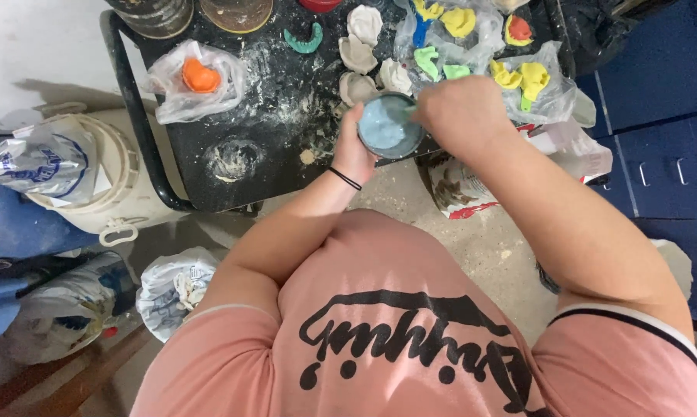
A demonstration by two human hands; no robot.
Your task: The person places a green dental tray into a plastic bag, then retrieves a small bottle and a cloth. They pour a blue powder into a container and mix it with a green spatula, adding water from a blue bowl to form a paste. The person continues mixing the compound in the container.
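My left hand [352, 147] cups a small round bowl [391, 126] filled with pale blue paste, holding it at the front edge of a black table [209, 177]. A black band circles that wrist. Over the bowl's right rim, my right hand [463, 112] is closed around a thin stirring tool whose tip dips into the paste; most of the tool is hidden by the fingers. White plaster casts [362, 46] lie on the table just beyond the bowl.
Clear bags hold an orange mould [200, 77] and yellow, green and red moulds [518, 77]. A green tray [302, 40] lies on the powder-dusted tabletop. A white bucket [105, 181] and bags sit on the floor left; blue cabinets [657, 116] stand right.
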